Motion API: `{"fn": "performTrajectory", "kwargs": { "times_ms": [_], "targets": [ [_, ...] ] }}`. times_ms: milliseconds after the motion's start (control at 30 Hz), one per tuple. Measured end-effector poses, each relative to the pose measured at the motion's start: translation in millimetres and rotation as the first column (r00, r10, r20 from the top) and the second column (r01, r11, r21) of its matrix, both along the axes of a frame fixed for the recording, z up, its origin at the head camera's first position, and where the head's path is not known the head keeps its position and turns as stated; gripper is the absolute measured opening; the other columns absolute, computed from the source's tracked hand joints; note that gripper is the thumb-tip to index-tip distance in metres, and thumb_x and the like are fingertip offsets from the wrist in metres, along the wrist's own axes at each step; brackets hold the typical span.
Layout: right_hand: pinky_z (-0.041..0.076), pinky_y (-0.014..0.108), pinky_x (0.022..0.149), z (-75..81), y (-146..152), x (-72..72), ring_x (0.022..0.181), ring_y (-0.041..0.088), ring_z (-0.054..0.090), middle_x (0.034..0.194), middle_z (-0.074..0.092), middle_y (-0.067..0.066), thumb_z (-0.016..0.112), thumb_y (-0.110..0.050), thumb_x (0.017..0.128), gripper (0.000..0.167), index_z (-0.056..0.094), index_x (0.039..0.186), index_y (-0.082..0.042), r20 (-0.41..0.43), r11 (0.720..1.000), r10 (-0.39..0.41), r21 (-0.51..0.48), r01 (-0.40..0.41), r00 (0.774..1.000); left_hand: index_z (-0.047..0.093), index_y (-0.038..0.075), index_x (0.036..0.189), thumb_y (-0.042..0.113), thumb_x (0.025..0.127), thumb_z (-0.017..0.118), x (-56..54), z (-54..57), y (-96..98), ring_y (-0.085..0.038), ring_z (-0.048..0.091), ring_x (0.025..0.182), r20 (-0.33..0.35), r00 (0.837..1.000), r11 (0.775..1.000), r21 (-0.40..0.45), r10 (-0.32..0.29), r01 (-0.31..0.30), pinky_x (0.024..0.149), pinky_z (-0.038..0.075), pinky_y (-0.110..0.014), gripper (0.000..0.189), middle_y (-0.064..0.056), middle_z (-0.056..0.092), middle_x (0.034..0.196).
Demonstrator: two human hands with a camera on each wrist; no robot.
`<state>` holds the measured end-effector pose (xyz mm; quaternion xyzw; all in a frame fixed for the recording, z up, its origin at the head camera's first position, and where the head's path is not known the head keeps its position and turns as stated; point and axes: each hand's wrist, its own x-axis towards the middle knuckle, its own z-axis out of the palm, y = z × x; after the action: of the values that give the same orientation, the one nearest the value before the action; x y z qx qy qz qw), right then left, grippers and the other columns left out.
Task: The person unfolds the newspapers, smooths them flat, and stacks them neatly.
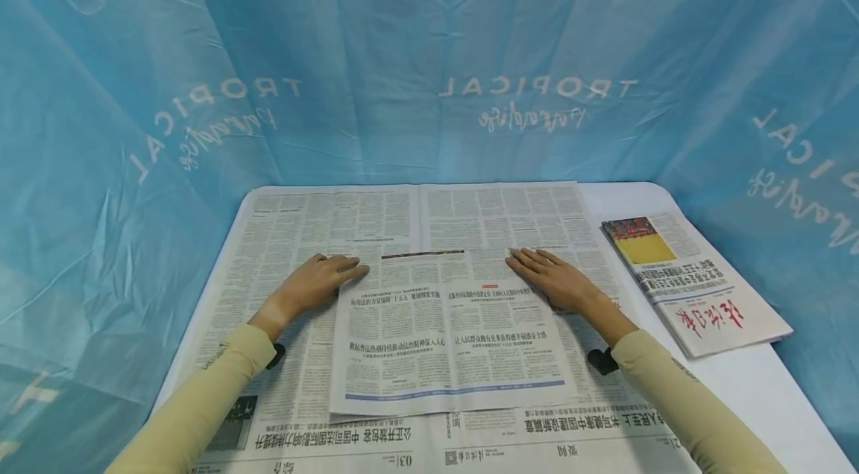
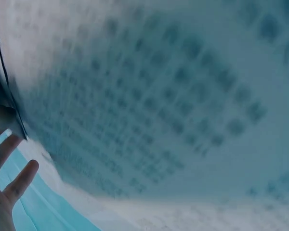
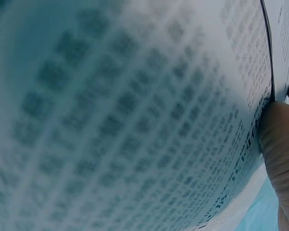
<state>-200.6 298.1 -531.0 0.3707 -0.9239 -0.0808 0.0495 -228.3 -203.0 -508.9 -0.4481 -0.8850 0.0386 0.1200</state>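
Note:
A small folded newspaper (image 1: 403,362) with printed columns and a blue line along its near edge is in front of me, over larger spread newspaper sheets (image 1: 268,235). My left hand (image 1: 315,284) grips its far left corner, fingers pointing inward over the edge. At the far right corner my right hand (image 1: 557,280) holds it the same way, its thumb mostly hidden in the head view. Close, blurred print of the newspaper (image 2: 149,106) fills most of the left wrist view. In the right wrist view, the paper's edge runs into the hand (image 3: 282,144).
A stack of folded newspapers (image 1: 731,310), the top one with a red title and a yellow picture, lies at the right on the white table (image 1: 758,392). Blue curtains (image 1: 403,27) with white lettering hang behind and along both sides of the table.

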Motion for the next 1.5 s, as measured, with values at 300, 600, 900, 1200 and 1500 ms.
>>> {"fn": "performTrajectory", "kwargs": {
  "times_ms": [300, 600, 900, 1200, 1500],
  "targets": [
    [0.028, 0.050, 0.115, -0.4, 0.8, -3.2, 0.142, 0.034, 0.036, 0.156, 0.033, 0.017, 0.057, -0.006, 0.097, 0.057, 0.035, 0.150, -0.005, -0.022, 0.999, 0.011, -0.032, -0.012, 1.000, 0.056, 0.018, 0.137, 0.009, 0.087, 0.072, 3.2, -2.9, 1.1, -0.031, 0.059, 0.119, 0.004, 1.000, 1.000, 0.006, 0.024, -0.024, 0.088, 0.050, -0.049, 0.054, -0.013, 0.061, 0.134],
    [0.028, 0.049, 0.115, -2.7, 1.7, -1.0, 0.142, 0.034, 0.036, 0.156, 0.033, 0.017, 0.052, -0.014, 0.100, 0.055, 0.034, 0.151, -0.005, -0.020, 0.999, 0.000, -0.035, -0.001, 1.000, 0.061, 0.021, 0.134, 0.023, 0.096, 0.061, -0.4, -2.7, 4.4, -0.033, 0.059, 0.121, 0.132, 0.989, 0.996, 0.042, 0.074, -0.080, 0.087, 0.050, -0.050, 0.038, -0.015, 0.058, 0.136],
    [0.024, 0.047, 0.117, -4.6, -0.4, 0.5, 0.145, 0.031, 0.031, 0.158, 0.029, 0.014, 0.050, -0.017, 0.102, 0.055, 0.032, 0.152, -0.006, 0.014, 0.999, -0.036, -0.020, 0.036, 0.999, 0.065, 0.016, 0.129, 0.028, 0.095, 0.062, -3.5, -1.0, 2.2, -0.030, 0.070, 0.082, 0.271, 0.961, 0.976, 0.191, 0.052, -0.106, 0.077, 0.054, -0.048, 0.036, -0.018, 0.060, 0.133],
    [0.024, 0.050, 0.116, -4.4, 0.6, 3.1, 0.143, 0.034, 0.034, 0.157, 0.032, 0.016, 0.058, -0.027, 0.099, 0.063, 0.031, 0.152, -0.005, 0.033, 0.995, -0.032, -0.092, 0.034, 0.999, 0.068, 0.015, 0.125, 0.037, 0.095, 0.059, -3.7, -1.2, 1.2, -0.020, 0.059, 0.058, 0.332, 0.943, 0.950, 0.282, 0.035, -0.134, 0.053, 0.029, -0.026, 0.038, -0.019, 0.061, 0.131],
    [0.023, 0.053, 0.115, -2.7, 9.6, 2.4, 0.140, 0.035, 0.038, 0.155, 0.036, 0.016, 0.058, -0.047, 0.095, 0.073, 0.035, 0.151, -0.006, 0.085, 0.978, -0.035, -0.202, 0.051, 0.996, 0.068, 0.015, 0.125, 0.033, 0.094, 0.060, -2.5, -3.0, 0.6, -0.024, 0.062, 0.061, 0.376, 0.926, 0.929, 0.334, 0.024, -0.159, 0.053, 0.027, -0.024, 0.036, -0.018, 0.061, 0.131]
  ]
}}
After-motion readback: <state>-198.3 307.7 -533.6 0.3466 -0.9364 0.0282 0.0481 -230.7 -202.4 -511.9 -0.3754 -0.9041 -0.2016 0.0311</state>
